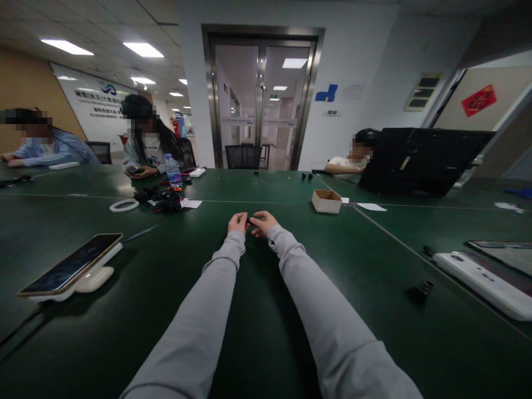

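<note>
Both arms, in grey sleeves, reach forward over the green table [257,288]. My left hand [238,223] is closed in a pinch, its fingertips against a small black piece [249,220]. From the other side my right hand [265,221] grips the same piece between thumb and fingers. The fingers cover most of it, so its kind cannot be made out. My two hands almost meet, a little above the tabletop.
Ahead to the right stands a small open cardboard box [326,201]. A white tape ring [124,205], black items [162,198] and a water bottle [173,170] lie left. A phone [72,263] rests near left; a black fitting [420,292] sits right. Several people sit around.
</note>
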`<control>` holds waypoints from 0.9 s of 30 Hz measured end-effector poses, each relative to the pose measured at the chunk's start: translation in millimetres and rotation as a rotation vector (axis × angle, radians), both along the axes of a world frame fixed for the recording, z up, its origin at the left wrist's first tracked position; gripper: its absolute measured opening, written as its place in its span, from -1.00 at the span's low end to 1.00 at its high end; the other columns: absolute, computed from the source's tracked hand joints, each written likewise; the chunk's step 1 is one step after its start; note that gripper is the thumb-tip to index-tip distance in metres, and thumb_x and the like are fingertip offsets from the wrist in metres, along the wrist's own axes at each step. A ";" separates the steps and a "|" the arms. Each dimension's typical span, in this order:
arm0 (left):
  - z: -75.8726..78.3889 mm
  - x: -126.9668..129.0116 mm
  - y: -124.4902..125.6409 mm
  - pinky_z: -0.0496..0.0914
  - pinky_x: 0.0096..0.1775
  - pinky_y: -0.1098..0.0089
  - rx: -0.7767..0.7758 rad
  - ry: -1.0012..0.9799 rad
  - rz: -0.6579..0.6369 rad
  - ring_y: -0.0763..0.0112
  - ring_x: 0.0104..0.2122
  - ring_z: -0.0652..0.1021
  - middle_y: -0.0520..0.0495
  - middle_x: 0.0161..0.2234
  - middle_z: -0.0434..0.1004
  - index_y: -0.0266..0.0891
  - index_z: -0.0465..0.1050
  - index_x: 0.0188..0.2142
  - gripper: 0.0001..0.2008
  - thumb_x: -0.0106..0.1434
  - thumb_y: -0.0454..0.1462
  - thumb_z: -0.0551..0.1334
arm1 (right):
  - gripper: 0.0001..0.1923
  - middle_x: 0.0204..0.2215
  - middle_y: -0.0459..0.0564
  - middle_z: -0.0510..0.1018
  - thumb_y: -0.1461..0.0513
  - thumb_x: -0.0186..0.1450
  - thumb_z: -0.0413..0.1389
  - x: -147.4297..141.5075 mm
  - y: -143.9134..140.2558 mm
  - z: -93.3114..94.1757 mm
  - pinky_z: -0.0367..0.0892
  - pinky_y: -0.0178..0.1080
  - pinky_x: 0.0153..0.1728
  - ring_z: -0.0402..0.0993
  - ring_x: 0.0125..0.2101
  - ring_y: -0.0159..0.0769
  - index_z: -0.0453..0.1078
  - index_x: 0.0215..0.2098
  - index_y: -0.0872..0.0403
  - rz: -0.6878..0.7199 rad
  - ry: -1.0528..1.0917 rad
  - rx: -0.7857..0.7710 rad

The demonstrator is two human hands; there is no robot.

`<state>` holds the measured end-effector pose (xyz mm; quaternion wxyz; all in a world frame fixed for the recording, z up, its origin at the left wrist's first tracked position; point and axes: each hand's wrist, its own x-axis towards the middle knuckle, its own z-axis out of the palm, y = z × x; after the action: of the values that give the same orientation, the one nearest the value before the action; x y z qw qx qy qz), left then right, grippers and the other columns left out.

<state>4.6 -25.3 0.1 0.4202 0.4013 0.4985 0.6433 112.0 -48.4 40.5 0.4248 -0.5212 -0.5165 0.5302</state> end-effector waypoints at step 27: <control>1.7 -11.7 -12.4 0.34 -0.51 0.49 -0.014 0.363 -0.100 0.51 -0.60 0.42 -0.03 -0.58 0.44 -0.30 0.38 -0.50 -0.70 0.07 -0.07 0.16 | -0.80 -0.63 -0.16 0.43 0.42 0.03 0.19 15.1 1.8 -30.5 0.43 -0.38 -0.53 0.43 -0.61 -0.46 0.37 -0.38 0.11 -0.068 0.583 0.042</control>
<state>-7.1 -37.7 1.8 0.3577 0.5321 0.5501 0.5352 127.1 -46.6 9.9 0.5834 -0.3548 -0.3658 0.6324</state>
